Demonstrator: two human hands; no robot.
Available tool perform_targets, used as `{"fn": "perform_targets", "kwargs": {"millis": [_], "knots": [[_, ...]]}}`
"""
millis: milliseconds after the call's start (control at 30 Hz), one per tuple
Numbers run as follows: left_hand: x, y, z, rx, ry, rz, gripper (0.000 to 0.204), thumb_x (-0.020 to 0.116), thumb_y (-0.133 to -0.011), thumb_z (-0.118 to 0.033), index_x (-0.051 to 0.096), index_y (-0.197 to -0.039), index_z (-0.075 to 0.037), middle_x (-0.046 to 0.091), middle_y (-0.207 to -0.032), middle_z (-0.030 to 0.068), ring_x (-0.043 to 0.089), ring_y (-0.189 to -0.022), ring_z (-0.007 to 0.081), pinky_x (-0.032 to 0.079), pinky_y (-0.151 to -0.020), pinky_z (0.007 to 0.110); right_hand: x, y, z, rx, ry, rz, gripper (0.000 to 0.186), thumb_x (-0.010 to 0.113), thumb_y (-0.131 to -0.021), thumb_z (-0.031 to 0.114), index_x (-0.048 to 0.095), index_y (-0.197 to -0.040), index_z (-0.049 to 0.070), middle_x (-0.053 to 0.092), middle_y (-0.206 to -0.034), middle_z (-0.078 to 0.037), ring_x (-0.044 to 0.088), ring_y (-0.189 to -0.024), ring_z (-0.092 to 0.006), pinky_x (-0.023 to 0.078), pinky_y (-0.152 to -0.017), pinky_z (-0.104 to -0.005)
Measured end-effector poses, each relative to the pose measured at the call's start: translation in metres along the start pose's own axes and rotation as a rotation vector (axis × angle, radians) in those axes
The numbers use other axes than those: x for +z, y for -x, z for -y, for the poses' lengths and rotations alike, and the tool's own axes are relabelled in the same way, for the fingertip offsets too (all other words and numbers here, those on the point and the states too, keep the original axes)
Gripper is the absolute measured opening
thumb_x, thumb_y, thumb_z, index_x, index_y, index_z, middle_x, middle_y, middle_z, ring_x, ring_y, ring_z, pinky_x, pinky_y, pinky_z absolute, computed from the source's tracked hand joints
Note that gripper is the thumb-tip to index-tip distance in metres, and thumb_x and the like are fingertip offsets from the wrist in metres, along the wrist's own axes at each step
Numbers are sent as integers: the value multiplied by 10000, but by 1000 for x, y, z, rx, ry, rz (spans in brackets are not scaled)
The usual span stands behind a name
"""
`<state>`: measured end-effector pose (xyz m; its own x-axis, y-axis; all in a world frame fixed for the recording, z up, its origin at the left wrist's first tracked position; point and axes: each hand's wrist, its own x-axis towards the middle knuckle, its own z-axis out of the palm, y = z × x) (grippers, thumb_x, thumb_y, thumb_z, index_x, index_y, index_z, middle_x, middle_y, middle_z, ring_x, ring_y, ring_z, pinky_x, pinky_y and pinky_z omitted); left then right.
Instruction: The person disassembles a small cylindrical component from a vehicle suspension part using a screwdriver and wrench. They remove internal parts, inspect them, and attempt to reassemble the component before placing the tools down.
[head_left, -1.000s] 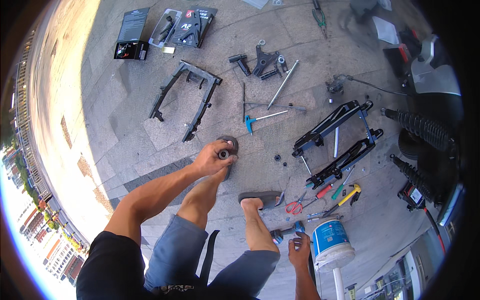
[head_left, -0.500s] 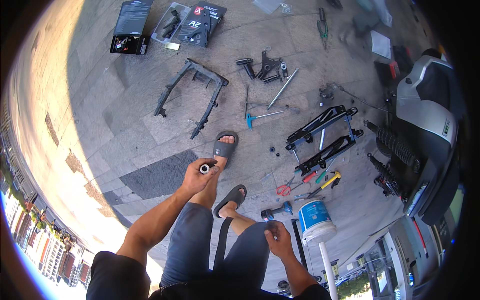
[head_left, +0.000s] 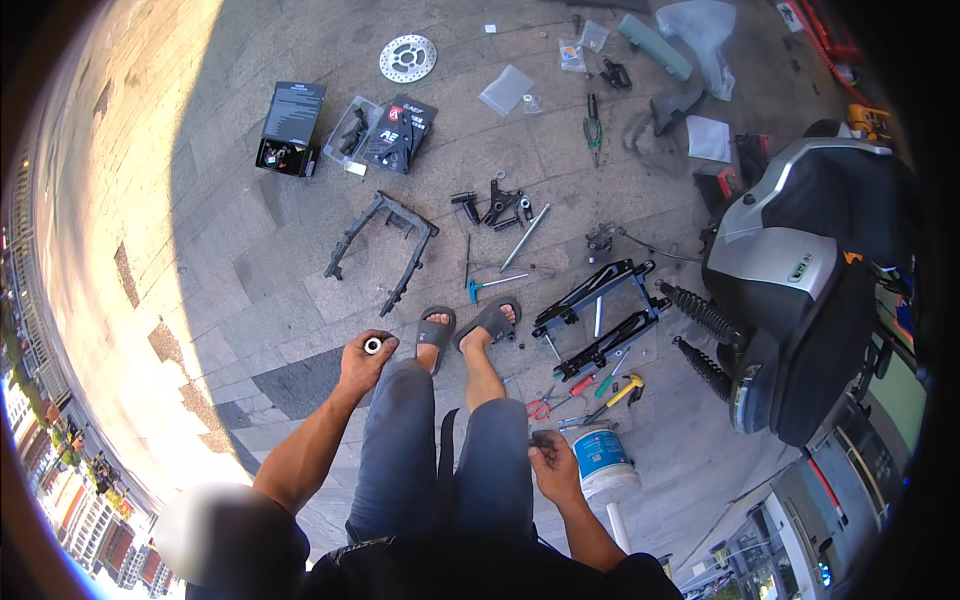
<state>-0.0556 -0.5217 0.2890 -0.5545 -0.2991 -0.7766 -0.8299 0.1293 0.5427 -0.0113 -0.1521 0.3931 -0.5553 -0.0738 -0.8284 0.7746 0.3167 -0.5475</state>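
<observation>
My left hand (head_left: 363, 362) is closed around a short metal sleeve (head_left: 373, 346), whose round, pale end with a dark hole faces up. It is held just beyond my left knee, above the paving. Beside my right knee, my right hand (head_left: 556, 467) has its fingers curled in and the thumb against them. Whatever they may hold is hidden. The bucket with a blue label (head_left: 600, 452) stands closest to that hand. On the ground past my feet lie a dark U-shaped frame (head_left: 345, 245) and a black swingarm-like frame (head_left: 598, 345).
A scooter (head_left: 775, 260) with coil shock absorbers (head_left: 700, 312) takes up the right. A yellow hammer (head_left: 615, 395), red-handled scissors (head_left: 540, 408) and a blue T-handle wrench (head_left: 476, 288) lie on the paving. A brake disc (head_left: 408, 58) and opened boxes (head_left: 292, 125) are farther off.
My view has shifted, bringing the brake disc and more of the scooter into sight. My right foot has stepped forward beside the left. The left hand still holds the sleeve.
</observation>
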Motion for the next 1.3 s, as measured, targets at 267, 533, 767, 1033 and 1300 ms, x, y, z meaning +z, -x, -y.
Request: {"fn": "perform_targets", "kwargs": {"millis": [267,533,767,1033,1300], "knots": [[-58,14,-80,-51,132,-280,300,731,-828,-289,667,-882,-1,608,-671,15,536,-563,87,440,-518,249,-76,28,122,32,-92,-273,320,597,-883,50,519,-1182,-34,612,-1094,-145,627,-959,-194,513,-835,-307],[-125,-31,-130,-388,-45,-397,293,746,-773,-284,660,-823,-8,606,-613,35,544,-498,116,440,-462,278,-109,-80,298,-232,-290,-500,232,561,-928,74,523,-1141,-8,607,-941,-69,609,-750,-124,522,-672,-262],[-214,-269,-455,-140,79,-289,261,729,-769,-259,659,-845,-20,595,-630,30,547,-525,112,443,-468,275,-66,-286,523,-239,-523,-568,248,538,-927,67,503,-1159,-10,598,-930,-77,592,-719,-126,508,-625,-243],[-197,-381,-953,530,-61,-69,238,723,-830,-258,680,-884,-30,618,-716,11,533,-642,79,443,-593,237,-29,-397,764,-677,-80,-672,268,585,-851,93,548,-1092,-15,586,-959,-145,609,-764,-254,502,-672,-330],[-116,-511,-1217,1019,-513,286,265,724,-810,-255,679,-935,-26,658,-911,94,617,-811,200,487,-733,295,-88,-615,1045,-841,-288,-738,201,580,-875,114,575,-1045,7,610,-822,-107,596,-666,-187,481,-646,-309]]}}
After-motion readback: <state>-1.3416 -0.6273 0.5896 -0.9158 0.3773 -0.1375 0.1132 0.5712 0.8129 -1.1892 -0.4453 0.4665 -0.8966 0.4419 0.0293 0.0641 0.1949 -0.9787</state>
